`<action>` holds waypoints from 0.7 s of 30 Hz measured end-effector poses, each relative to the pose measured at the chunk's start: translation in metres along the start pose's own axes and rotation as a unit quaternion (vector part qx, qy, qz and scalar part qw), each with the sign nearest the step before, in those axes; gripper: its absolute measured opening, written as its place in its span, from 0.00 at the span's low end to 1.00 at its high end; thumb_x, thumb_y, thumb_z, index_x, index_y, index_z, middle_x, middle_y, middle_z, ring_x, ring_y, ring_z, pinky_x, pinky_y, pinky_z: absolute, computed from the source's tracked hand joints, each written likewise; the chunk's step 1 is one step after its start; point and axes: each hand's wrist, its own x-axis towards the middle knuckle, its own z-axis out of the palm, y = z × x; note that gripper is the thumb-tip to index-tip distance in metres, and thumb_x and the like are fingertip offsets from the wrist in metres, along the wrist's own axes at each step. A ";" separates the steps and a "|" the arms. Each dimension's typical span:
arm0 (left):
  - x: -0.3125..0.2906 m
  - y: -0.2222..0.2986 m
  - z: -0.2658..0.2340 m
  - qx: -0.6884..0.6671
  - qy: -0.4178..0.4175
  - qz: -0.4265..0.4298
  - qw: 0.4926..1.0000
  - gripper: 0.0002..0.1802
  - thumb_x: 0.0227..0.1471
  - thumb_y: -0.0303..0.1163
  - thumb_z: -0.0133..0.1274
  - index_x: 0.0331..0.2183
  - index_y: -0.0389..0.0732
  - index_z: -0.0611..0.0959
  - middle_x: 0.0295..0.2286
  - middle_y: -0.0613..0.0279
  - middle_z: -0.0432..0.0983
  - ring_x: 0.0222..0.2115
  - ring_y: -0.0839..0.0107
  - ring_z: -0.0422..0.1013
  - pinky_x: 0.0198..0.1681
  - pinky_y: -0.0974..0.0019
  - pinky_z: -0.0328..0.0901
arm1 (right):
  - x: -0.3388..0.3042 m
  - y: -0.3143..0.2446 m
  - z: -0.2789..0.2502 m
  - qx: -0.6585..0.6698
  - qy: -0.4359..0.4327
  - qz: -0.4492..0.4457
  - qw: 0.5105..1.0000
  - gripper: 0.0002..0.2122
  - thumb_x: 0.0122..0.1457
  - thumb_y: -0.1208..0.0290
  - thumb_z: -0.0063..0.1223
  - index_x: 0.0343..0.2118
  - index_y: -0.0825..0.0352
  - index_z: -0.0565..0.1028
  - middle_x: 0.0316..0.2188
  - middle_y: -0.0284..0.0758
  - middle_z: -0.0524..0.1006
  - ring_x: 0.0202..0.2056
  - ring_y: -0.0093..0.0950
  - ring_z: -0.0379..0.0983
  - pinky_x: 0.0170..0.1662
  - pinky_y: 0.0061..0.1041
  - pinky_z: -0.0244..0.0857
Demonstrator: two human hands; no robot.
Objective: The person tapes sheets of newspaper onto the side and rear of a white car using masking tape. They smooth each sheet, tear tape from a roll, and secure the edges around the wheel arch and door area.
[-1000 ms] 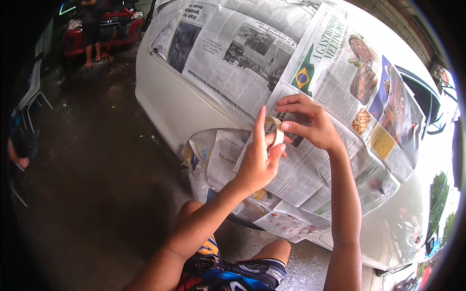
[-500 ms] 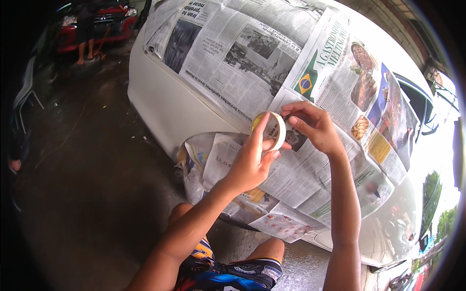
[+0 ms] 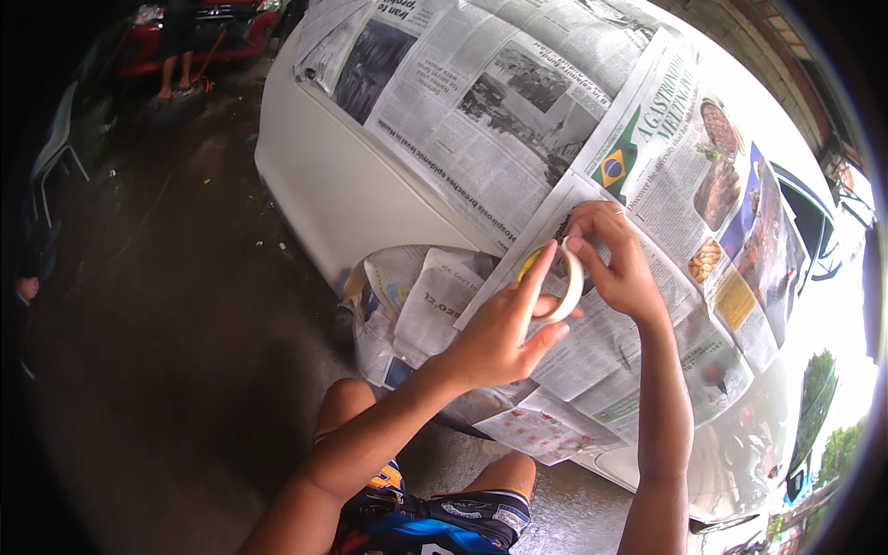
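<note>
From my head camera, the only view, I have a roll of tape (image 3: pixel 573 291) in my left hand (image 3: pixel 504 335), at least one finger through its ring and my thumb stretched out below it. My right hand (image 3: pixel 618 264) is curled narrow, thumb and fingertips at the roll's upper edge; I cannot tell whether they grip a tape end. The roll is in front of the newspaper (image 3: pixel 504 199) on the side of a white car (image 3: pixel 319 176), and I see no strip pulled free.

As I judge it, much of the covering is done: sheets overlap across most of the panel facing me, and more paper (image 3: pixel 433 301) is wrapped around the rounded part lower down. White paint shows bare to the left and toward the lower right; I cannot tell if those parts are meant to be covered. Nor can I make out which seams are already taped, so how much taping is left is unclear.

Farther off, a person (image 3: pixel 174 69) stands by a red car (image 3: pixel 227 39).
</note>
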 end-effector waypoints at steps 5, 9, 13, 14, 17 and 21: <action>-0.017 0.019 -0.005 0.050 0.017 -0.179 0.982 0.44 0.66 0.32 0.50 0.70 0.29 0.44 0.37 0.50 0.86 0.40 0.59 0.83 0.50 0.59 0.71 | 0.002 -0.005 0.015 -0.107 0.024 -0.021 0.994 0.06 0.60 0.80 0.56 0.38 0.70 0.71 0.38 0.42 0.74 0.37 0.46 0.75 0.39 0.40 0.70; -0.001 0.006 -0.042 -0.180 -0.057 -0.406 0.894 0.29 0.68 0.35 0.51 0.61 0.26 0.68 0.26 0.46 0.84 0.25 0.61 0.83 0.31 0.64 0.75 | 0.007 -0.005 0.020 -0.173 0.029 -0.035 0.984 0.06 0.62 0.80 0.54 0.40 0.69 0.69 0.40 0.42 0.74 0.32 0.45 0.77 0.32 0.43 0.72; 0.018 -0.009 -0.051 -0.150 0.017 -0.364 0.919 0.19 0.65 0.35 0.56 0.44 0.25 0.81 0.24 0.48 0.83 0.23 0.63 0.83 0.25 0.66 0.75 | 0.022 0.001 0.024 -0.192 0.051 0.004 0.980 0.05 0.65 0.78 0.51 0.41 0.69 0.67 0.39 0.43 0.73 0.29 0.46 0.77 0.29 0.43 0.74; 0.023 -0.013 -0.051 -0.154 0.045 -0.353 0.922 0.17 0.64 0.35 0.57 0.40 0.25 0.83 0.24 0.49 0.83 0.22 0.64 0.82 0.23 0.66 0.75 | 0.026 0.003 0.025 -0.195 0.055 0.015 0.979 0.05 0.66 0.77 0.50 0.41 0.70 0.67 0.39 0.43 0.73 0.28 0.47 0.77 0.28 0.43 0.74; 0.039 -0.022 -0.052 -0.161 0.097 -0.356 0.915 0.15 0.61 0.32 0.60 0.33 0.26 0.85 0.24 0.50 0.83 0.21 0.66 0.82 0.20 0.67 0.75 | 0.039 0.011 0.029 -0.265 0.047 0.034 0.963 0.06 0.69 0.74 0.49 0.40 0.71 0.66 0.38 0.44 0.72 0.27 0.48 0.77 0.28 0.44 0.75; 0.058 -0.032 -0.055 -0.166 0.120 -0.358 0.911 0.14 0.57 0.31 0.62 0.33 0.25 0.85 0.25 0.47 0.83 0.20 0.64 0.81 0.20 0.66 0.76 | 0.050 0.018 0.032 -0.302 0.048 0.038 0.951 0.08 0.70 0.71 0.47 0.39 0.71 0.66 0.37 0.45 0.72 0.26 0.48 0.77 0.26 0.43 0.75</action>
